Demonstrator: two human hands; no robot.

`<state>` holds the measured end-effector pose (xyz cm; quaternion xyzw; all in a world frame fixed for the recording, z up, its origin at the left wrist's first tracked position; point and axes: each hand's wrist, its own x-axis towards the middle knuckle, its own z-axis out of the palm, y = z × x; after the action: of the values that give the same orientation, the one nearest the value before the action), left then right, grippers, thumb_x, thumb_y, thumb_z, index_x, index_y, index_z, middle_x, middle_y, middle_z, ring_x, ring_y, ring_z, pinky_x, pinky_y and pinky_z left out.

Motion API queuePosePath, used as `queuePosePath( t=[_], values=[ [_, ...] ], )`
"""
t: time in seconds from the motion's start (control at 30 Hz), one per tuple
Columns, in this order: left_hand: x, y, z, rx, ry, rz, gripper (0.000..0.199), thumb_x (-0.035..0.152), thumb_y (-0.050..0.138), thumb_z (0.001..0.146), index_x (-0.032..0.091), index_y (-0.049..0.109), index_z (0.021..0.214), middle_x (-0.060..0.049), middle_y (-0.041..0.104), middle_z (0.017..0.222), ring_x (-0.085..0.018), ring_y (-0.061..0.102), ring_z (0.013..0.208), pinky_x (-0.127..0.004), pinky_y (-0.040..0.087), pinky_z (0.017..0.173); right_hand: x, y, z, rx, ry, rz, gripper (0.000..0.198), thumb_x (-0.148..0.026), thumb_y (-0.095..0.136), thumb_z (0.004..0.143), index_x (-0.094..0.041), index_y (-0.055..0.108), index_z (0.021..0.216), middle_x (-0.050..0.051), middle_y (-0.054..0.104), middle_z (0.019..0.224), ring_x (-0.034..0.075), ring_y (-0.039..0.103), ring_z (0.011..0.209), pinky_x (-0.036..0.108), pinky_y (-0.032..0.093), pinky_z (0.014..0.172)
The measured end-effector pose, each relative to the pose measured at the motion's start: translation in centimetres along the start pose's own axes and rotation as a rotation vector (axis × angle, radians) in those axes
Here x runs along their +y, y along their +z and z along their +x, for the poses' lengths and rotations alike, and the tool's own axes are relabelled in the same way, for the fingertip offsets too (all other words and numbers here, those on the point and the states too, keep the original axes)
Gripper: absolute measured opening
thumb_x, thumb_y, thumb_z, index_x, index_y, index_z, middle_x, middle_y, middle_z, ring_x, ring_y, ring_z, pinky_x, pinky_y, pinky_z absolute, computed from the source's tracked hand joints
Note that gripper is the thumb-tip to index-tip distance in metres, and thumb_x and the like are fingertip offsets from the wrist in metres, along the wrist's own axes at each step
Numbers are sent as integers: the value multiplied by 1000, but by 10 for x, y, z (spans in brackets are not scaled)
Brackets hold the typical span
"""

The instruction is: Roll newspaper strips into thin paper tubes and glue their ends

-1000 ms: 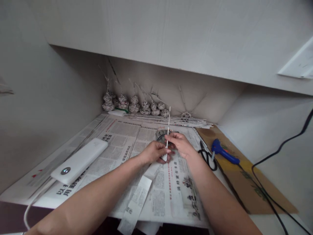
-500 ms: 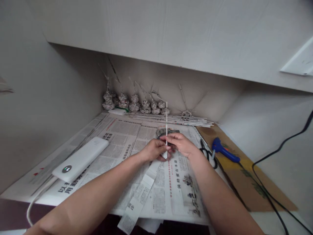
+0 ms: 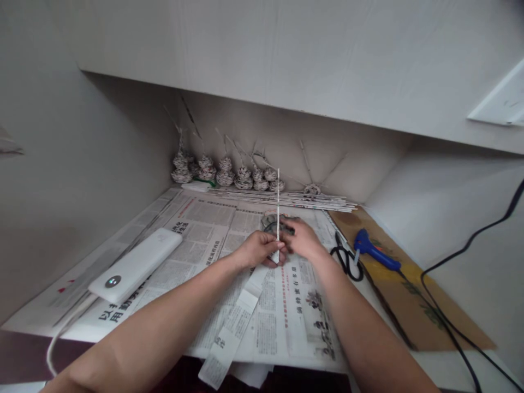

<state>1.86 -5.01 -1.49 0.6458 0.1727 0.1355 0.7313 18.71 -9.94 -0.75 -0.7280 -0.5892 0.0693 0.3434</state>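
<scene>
Between its thumb and fingers, my left hand [image 3: 260, 248] pinches the lower end of a thin paper stick [image 3: 278, 204], which stands nearly upright. From that end a long newspaper strip [image 3: 233, 330] trails down toward me and over the table's front edge; it looks partly rolled into the stick. My right hand [image 3: 303, 237] is just to the right, off the upper stick, with fingers apart and extended leftward. Its fingertips lie over or close to a grey round object [image 3: 270, 221] behind the hands, mostly hidden, and I cannot tell whether they touch it.
Several woven paper gourds [image 3: 225, 173] line the back wall, behind a bundle of paper sticks [image 3: 286, 199]. Black scissors [image 3: 347, 262] and a blue glue gun [image 3: 376, 251] lie right, the gun on cardboard [image 3: 426, 305]. A white power bank [image 3: 135, 266] rests left on newspaper [image 3: 196, 234].
My right hand has let go of the stick's shaft and shifted slightly right, its fingers spreading. The left hand keeps its pinch, and the stick remains nearly upright.
</scene>
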Motion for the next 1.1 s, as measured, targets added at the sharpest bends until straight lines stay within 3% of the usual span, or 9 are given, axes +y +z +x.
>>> queuePosePath(
  t=[0.17,0.4,0.57,0.63,0.73,0.83,0.9,1.03,1.1],
  values=[
    [-3,0,0,6,-6,-29,38,49,62,74,11,63,82,-8,65,77,-15,63,70,-23,52,56,8,14,3,19,-15,-351,28,-31,45,87,-21,70,93,9,66,91,20,59,84,27,38,71],
    [-1,2,-2,33,-24,-66,40,49,64,71,11,63,85,-8,65,77,-16,63,69,-25,52,52,6,17,6,93,124,-495,43,-45,32,92,-21,67,91,9,68,84,19,61,76,27,33,62],
    [4,4,-5,44,-22,-63,43,51,65,69,10,63,83,-9,65,75,-17,62,70,-26,53,52,6,17,4,122,123,-471,40,-39,32,93,-19,66,95,10,68,89,20,61,80,28,37,66],
    [5,4,-5,47,-25,-74,43,51,66,69,10,63,83,-9,65,76,-17,62,71,-26,53,52,3,15,2,125,79,-405,34,-25,35,91,-18,61,111,10,66,98,20,61,85,27,39,72],
    [4,4,-5,45,-27,-76,42,50,65,69,10,63,84,-9,64,79,-17,62,73,-26,53,52,-5,5,-3,163,-11,-305,49,-20,43,84,-22,44,133,10,61,111,22,58,95,31,42,79],
    [4,3,-4,37,-25,-70,42,49,64,71,10,63,84,-10,64,80,-17,62,71,-25,52,51,-17,-6,-5,266,-92,-157,41,-29,50,83,-21,57,122,12,57,115,26,53,106,36,41,87],
    [2,3,-4,14,-23,-73,41,50,63,72,10,63,84,-9,64,78,-17,63,69,-25,52,53,-24,-11,-6,165,-58,84,33,-37,47,86,-19,67,105,11,63,102,25,58,96,35,45,80],
    [1,2,-3,-27,-16,-59,42,50,62,74,10,62,87,-9,65,74,-17,64,67,-26,51,55,-28,-12,-7,-379,167,625,42,-52,48,83,-18,67,99,2,60,58,16,56,47,25,40,41],
    [1,3,-3,-23,-21,-54,43,51,62,73,10,61,86,-9,65,74,-17,64,67,-26,51,55,-27,-10,-8,-429,215,766,39,-53,56,78,-17,66,92,0,56,51,13,52,39,22,33,34]
  ],
)
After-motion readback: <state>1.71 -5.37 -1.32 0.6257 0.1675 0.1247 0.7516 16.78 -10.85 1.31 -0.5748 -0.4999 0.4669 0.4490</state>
